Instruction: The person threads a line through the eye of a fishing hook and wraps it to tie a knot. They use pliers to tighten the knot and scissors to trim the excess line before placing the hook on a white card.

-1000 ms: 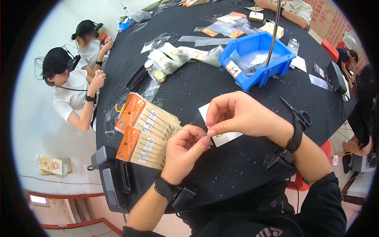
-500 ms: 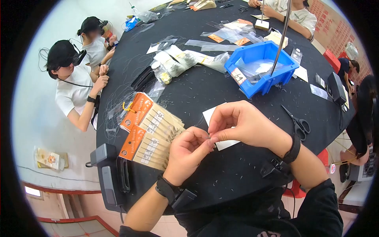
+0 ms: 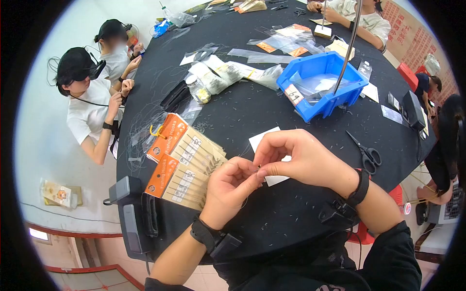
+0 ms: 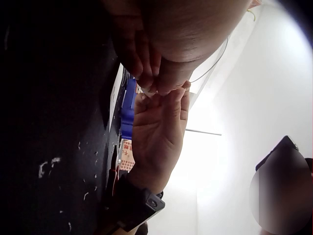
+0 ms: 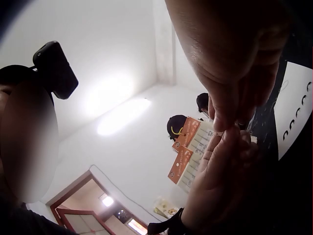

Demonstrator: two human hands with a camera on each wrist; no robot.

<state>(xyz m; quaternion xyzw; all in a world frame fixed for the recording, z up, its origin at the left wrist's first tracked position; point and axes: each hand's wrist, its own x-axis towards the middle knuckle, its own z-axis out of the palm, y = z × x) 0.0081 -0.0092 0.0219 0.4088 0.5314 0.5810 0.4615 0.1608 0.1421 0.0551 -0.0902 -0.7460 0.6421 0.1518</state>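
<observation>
Fingertip to fingertip, my left hand [image 3: 228, 189] and right hand [image 3: 306, 160] meet over the near part of the black table. Both pinch a thin fishing line [image 4: 215, 64], which curves away from the fingertips in the left wrist view. A tiny dark bit shows at the pinch in the head view; cannot tell whether it is a hook or a knot. Under the right hand lies a white card [image 3: 261, 137]; the right wrist view shows several small dark hooks [image 5: 298, 112] in a row on it. Left of my left hand are orange-topped fishing hook packs [image 3: 165, 180].
Black scissors [image 3: 370, 157] lie right of my right wrist. Beyond the hands stand a blue bin [image 3: 315, 109] with a metal rod and a small jar [image 3: 199, 91] beside bundled packets [image 3: 225, 72]. Black devices [image 3: 131, 218] sit at the left edge. Other people sit around the table.
The head view has shifted slightly. My hands stay pinched together, with small finger movements; a strand of line now shows below the left thumb.
</observation>
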